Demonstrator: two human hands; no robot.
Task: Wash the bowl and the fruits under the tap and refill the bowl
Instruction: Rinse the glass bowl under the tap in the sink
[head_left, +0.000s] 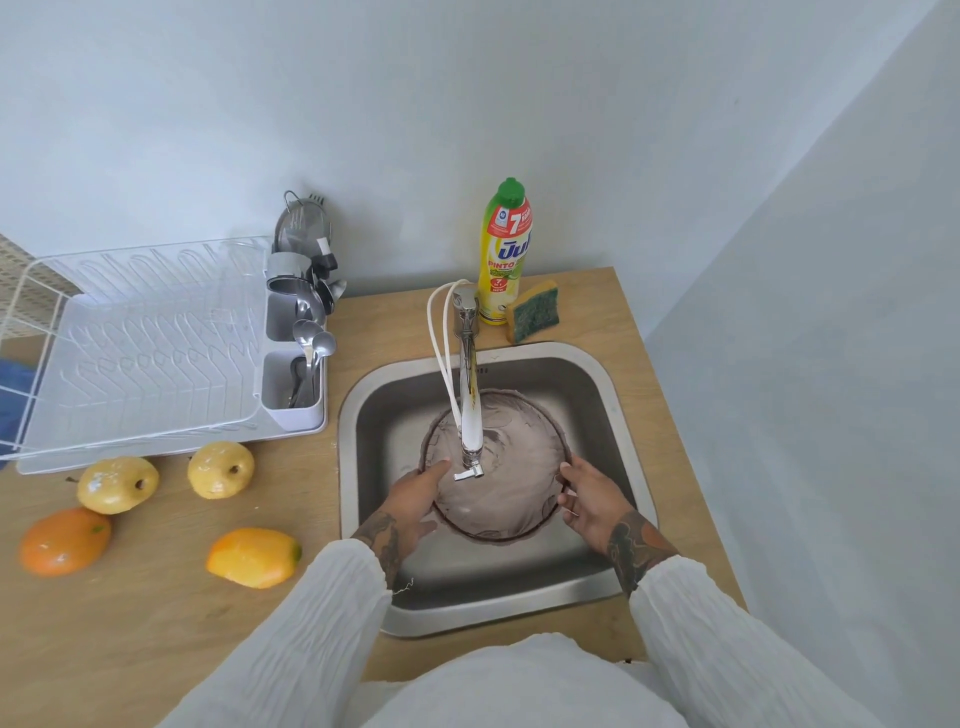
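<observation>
A round brownish-grey bowl (506, 483) sits in the steel sink (618, 395), under the spout of the tap (470, 405). My left hand (415, 501) holds the bowl's left rim, thumb over the edge. My right hand (592, 499) holds the right rim, its fingers curled over it. On the counter to the left lie two yellow apples (118, 484) (221, 469), an orange fruit (65, 540) and a yellow-orange mango (254, 557). No water stream is plainly visible.
A white dish rack (140, 348) with a cutlery holder (296, 338) stands at the back left. A dish soap bottle (506, 254) and a sponge (532, 310) stand behind the sink. A wall runs close along the right.
</observation>
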